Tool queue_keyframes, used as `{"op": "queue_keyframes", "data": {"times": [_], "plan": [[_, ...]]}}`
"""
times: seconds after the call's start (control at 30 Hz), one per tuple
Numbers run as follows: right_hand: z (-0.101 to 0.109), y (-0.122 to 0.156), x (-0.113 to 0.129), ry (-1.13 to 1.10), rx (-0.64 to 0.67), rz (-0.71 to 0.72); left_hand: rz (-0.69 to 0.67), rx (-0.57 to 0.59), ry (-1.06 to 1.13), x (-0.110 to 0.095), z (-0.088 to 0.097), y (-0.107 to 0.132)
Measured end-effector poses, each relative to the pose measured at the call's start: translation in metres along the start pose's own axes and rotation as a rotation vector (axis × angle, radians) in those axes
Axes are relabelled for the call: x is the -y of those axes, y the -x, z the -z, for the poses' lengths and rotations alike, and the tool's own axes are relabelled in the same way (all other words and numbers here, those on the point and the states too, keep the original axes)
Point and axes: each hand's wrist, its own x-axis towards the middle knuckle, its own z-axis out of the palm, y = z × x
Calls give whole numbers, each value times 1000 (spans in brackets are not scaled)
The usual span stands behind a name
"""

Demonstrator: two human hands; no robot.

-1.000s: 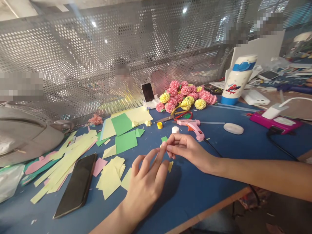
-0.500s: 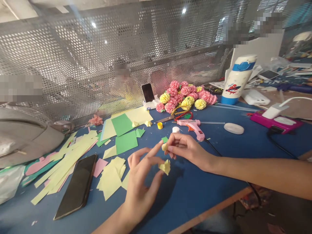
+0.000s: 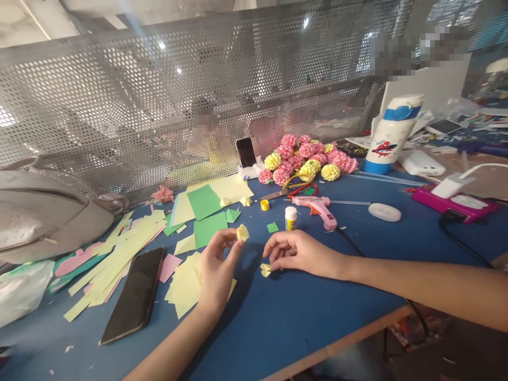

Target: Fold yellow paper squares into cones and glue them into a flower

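Observation:
My left hand [image 3: 218, 259] pinches a small folded yellow paper piece [image 3: 242, 233] between thumb and fingertips, raised over the table. To its right, my right hand [image 3: 305, 254] is low over the blue tabletop with its fingers curled. A second folded yellow paper piece [image 3: 265, 270] is at the tips of its thumb and finger. Just behind the right hand, a small glue stick [image 3: 291, 218] with a white top and yellow label stands upright. A small green paper square [image 3: 272, 227] lies beside it. Yellow paper squares [image 3: 184, 286] are partly hidden behind my left hand.
A pink glue gun [image 3: 315, 205], scissors [image 3: 278, 194] and a yellow cap [image 3: 264, 205] lie farther back. Behind them are pink and yellow paper flowers [image 3: 305, 159]. A dark phone [image 3: 135, 296] and paper strips [image 3: 123, 254] lie left; a bottle [image 3: 395, 135] and purple power strip [image 3: 448, 203] are right.
My left hand has moved up and left with its yellow piece. My right hand has lowered its yellow piece towards the tabletop, uncovering the glue stick and green square.

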Motion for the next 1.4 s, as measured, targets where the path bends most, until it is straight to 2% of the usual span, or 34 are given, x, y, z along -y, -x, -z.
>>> {"op": "queue_keyframes", "data": {"times": [0.17, 0.27, 0.33, 0.43, 0.47, 0.53, 0.6, 0.67, 0.73, 0.87, 0.93, 1.0, 1.07, 1.13, 1.2, 1.3, 1.4], "plan": [[2, 0, -3, 299, 37, 67, 56, 14, 50, 3, -2, -1], [1, 8, 6, 565, 34, 211, 85, 24, 79, 3, -2, -1], [3, 16, 17, 712, -34, 371, 106, 25, 98, 1, -2, -1], [15, 26, 33, 810, -255, 543, 139, 22, 141, -1, -1, -1], [21, 28, 36, 812, -340, 527, 152, 24, 160, -2, -1, -1], [34, 29, 35, 755, -526, 383, 180, 38, 196, -2, -2, -1], [44, 27, 26, 604, -625, 240, 210, 61, 226, -2, -2, -1], [49, 23, 12, 544, -568, 121, 234, 83, 253, 0, -2, 0], [50, 18, -3, 584, -483, 38, 245, 97, 277, 1, -2, 0], [49, 9, -15, 641, -296, 16, 245, 113, 316, 4, -1, 0], [48, 7, -5, 649, -269, 41, 243, 113, 330, 6, -2, -1], [47, 6, 15, 679, -252, 91, 244, 106, 343, 7, -2, -1], [44, 5, 41, 799, -236, 243, 247, 98, 355, 8, -2, -1], [39, 4, 65, 804, -212, 339, 252, 96, 366, 7, -2, -1], [32, 1, 82, 765, -249, 430, 255, 97, 375, 6, -2, -1], [19, -8, 92, 722, -270, 570, 259, 103, 383, 5, -1, -1], [9, -19, 89, 730, -221, 591, 268, 114, 391, 6, -1, 0]]}}
